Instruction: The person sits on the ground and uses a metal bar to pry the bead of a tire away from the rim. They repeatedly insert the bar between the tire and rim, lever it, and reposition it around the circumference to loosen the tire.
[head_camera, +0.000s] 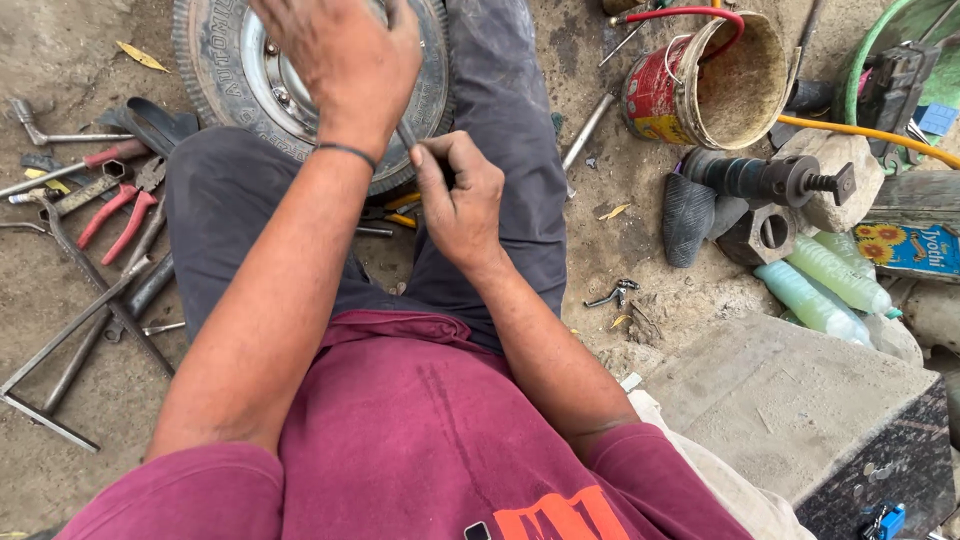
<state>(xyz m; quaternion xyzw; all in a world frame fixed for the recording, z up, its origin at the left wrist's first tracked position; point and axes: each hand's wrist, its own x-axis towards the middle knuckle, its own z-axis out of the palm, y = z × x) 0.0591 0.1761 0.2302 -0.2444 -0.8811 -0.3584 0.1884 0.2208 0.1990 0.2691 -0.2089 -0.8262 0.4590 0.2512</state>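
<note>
A small tyre (215, 60) on a silver wheel rim (285, 85) lies on the ground between my knees. My left hand (345, 55) reaches over the rim, its fingers hidden behind the back of the hand. My right hand (460, 195) is closed around a thin dark metal tool (407, 135) that points up toward my left hand at the tyre's near edge. Whether the left hand also grips the tool is hidden.
Red-handled pliers (115, 215), spanners and long metal bars (85, 320) lie on the dirt at left. At right are a rusty red bucket (700, 85), a black cylindrical tool (765, 178), green plastic bottles (835, 285), hoses and a stone block (790, 400).
</note>
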